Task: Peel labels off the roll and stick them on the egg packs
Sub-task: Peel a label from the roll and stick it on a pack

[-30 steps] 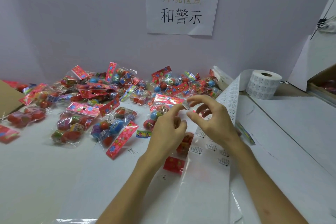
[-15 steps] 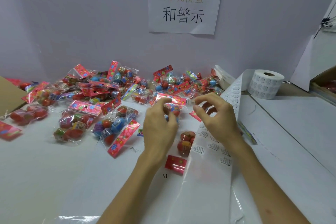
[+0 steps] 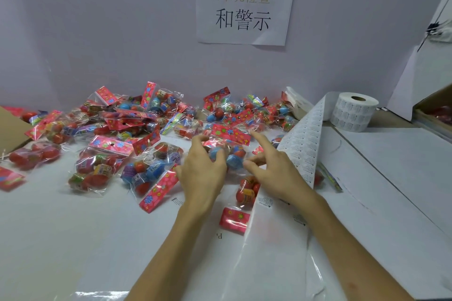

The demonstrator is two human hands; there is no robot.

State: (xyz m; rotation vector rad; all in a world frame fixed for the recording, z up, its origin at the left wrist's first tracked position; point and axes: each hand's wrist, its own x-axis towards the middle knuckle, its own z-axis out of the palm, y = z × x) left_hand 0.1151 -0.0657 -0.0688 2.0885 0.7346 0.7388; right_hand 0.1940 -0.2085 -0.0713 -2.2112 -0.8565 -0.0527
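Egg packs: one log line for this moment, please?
left hand: grips egg pack | right hand: forefinger at its header | label roll: upright

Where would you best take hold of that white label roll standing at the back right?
Probably around its curved side wall, coming from the right. The label roll stands on end with its core hole facing up, and its label strip runs off the left side, so the right side looks bare and easy to wrap.

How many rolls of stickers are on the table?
1. The roll stands at the back right of the table, its strip trailing down past the right hand. More may be out of view.
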